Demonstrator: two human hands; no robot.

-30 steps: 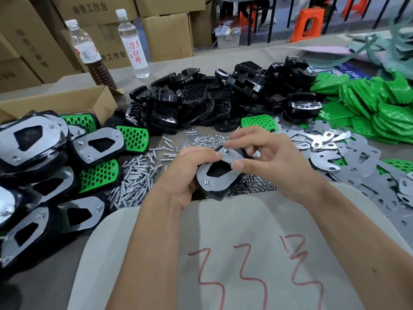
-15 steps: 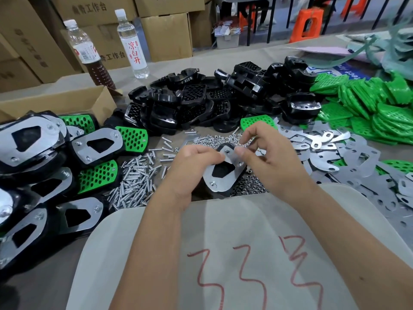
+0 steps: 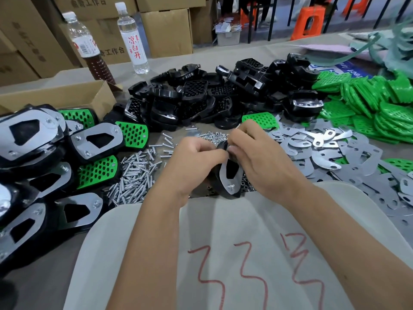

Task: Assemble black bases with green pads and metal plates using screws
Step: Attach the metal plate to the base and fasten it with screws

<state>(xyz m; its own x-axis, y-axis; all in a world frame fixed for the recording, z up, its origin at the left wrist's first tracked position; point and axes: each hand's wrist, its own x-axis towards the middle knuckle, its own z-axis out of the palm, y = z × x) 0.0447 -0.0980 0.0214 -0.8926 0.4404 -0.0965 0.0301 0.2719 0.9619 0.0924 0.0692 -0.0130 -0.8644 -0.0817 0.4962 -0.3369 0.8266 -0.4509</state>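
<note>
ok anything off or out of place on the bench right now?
Nothing damaged or spilled. One lone green pad lies among the black bases, apart from the green pile. Both the left hand and right hand grip the held assembly, tilted on edge.

Screws left of plates

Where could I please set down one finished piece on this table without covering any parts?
Bare tabletop shows behind the black bases, right of the clear bottle. A second strip lies at the near left corner, below the finished assemblies. Between the screws and the metal plates it is crowded.
</note>
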